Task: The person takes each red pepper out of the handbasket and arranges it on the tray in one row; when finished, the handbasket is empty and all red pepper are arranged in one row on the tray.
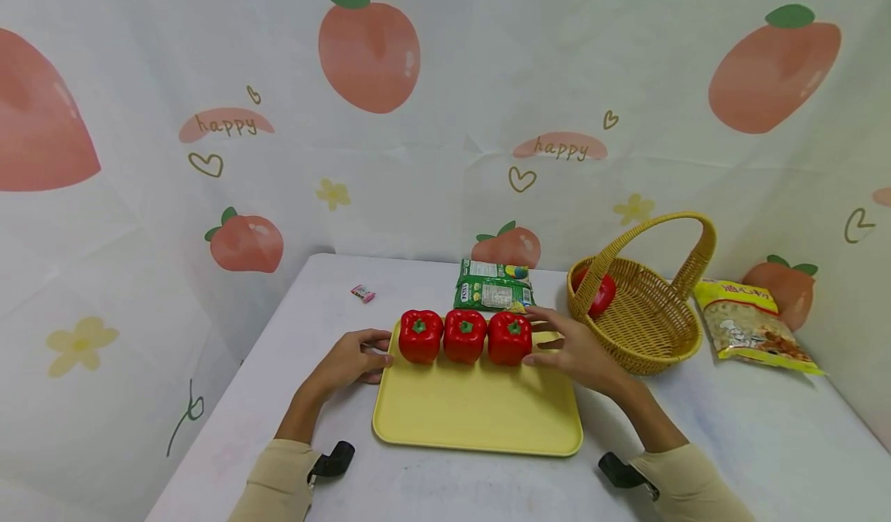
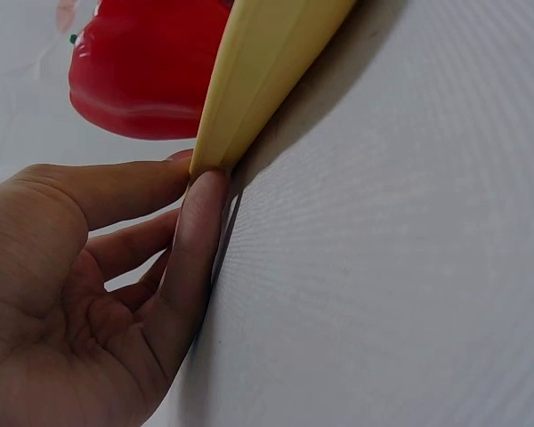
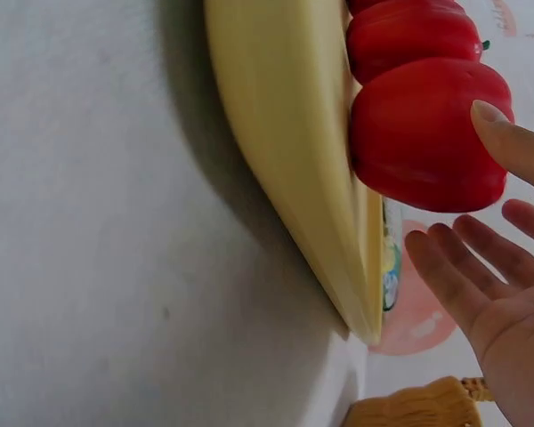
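A yellow tray carries three red bell peppers in a row along its far side: a left pepper, a middle pepper and a right pepper. My left hand pinches the tray's left edge between thumb and finger, as the left wrist view shows at the rim. Beside the right pepper is my right hand. In the right wrist view, its thumb lies against or just in front of that pepper, while the other fingers extend loosely apart from it.
A yellow wicker basket stands right of the tray with a red pepper inside. Green packets lie behind the tray. A yellow food bag is at far right, a small pink wrapped candy at back left.
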Motion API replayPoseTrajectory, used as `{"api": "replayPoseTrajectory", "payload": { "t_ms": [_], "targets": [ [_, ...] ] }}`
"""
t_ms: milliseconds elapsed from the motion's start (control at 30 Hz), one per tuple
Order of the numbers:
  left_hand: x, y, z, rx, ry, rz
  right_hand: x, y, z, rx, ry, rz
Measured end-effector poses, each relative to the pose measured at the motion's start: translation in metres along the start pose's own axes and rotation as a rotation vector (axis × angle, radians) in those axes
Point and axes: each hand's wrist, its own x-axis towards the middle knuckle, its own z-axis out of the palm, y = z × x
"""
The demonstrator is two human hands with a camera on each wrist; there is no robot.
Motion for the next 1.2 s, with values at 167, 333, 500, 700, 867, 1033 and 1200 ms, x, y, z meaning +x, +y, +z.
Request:
{"api": "replayPoseTrajectory", "payload": {
  "t_ms": [167, 333, 500, 700, 867, 1033, 1200],
  "targets": [
    [0.0, 0.001, 0.0, -0.005, -0.001, -0.004, -0.008, -0.001, -0.011, -0.041, 0.054, -0.096],
    [0.0, -0.001, 0.0, -0.005, -0.005, -0.002, -0.02, -0.004, -0.028, -0.103, 0.136, -0.172],
    [0.001, -0.001, 0.0, -0.005, -0.004, -0.008, -0.032, -0.007, -0.049, -0.197, 0.223, -0.27],
    [0.001, -0.001, 0.0, -0.007, 0.0, -0.006, -0.046, -0.01, -0.076, -0.269, 0.292, -0.286],
    [0.0, 0.0, 0.0, -0.01, -0.001, 0.003, -0.05, -0.006, -0.1, -0.282, 0.309, -0.181],
    [0.0, 0.0, 0.0, -0.022, -0.006, 0.004, -0.048, 0.0, -0.125, -0.267, 0.306, -0.04],
    [0.001, -0.001, 0.0, -0.019, 0.0, -0.004, -0.038, 0.01, -0.15, -0.266, 0.302, 0.021]
  ]
}}
